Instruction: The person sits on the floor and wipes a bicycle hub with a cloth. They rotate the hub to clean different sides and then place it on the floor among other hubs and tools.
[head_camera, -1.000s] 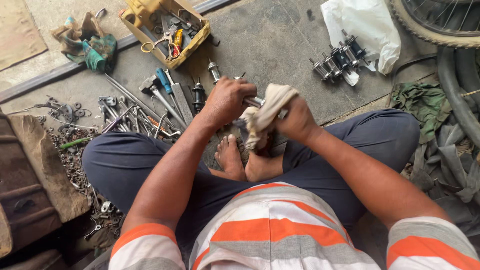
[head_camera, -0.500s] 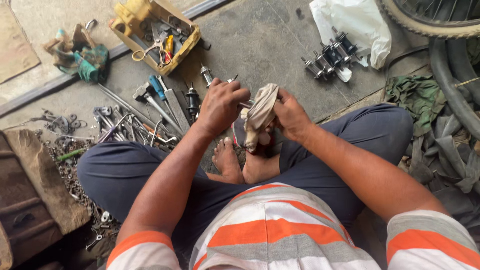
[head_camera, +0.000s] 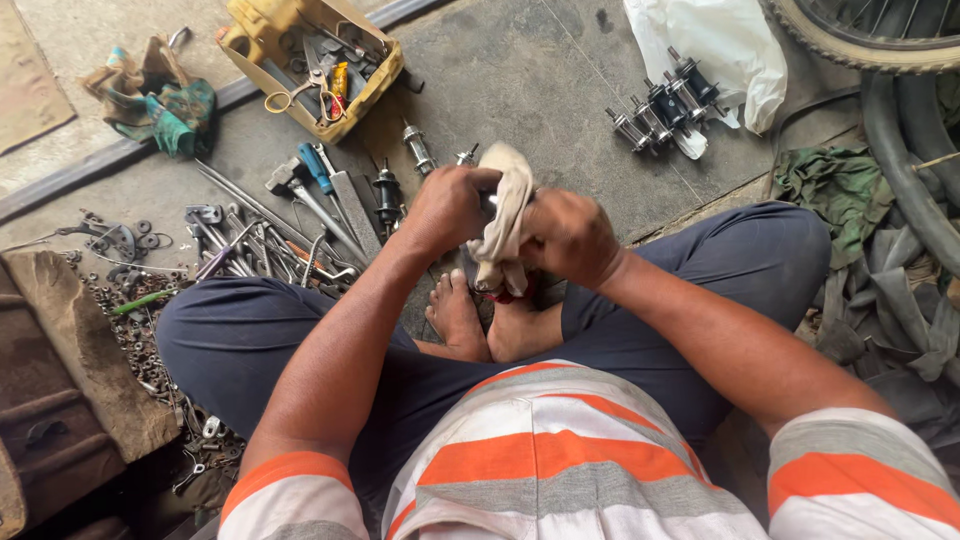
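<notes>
I sit cross-legged on a concrete floor with both hands raised over my bare feet. My left hand (head_camera: 447, 207) grips a small metal part, mostly hidden by my fingers. My right hand (head_camera: 570, 235) presses a dirty cream rag (head_camera: 505, 215) around that part. The rag hangs down between my hands, with a bit of red showing at its lower end. Both hands touch the rag and sit close together.
Hand tools (head_camera: 300, 215) lie scattered at my left knee, with loose nuts (head_camera: 125, 320) beside a wooden block. A yellow tray of tools (head_camera: 315, 60) sits ahead left. Several wheel hubs (head_camera: 660, 105) lie on a white bag (head_camera: 720, 45). A tyre (head_camera: 900, 40) and green cloth (head_camera: 830, 180) are at right.
The view has shifted slightly. My hands have stayed together on the rag and part, with the rag turned a little between them.
</notes>
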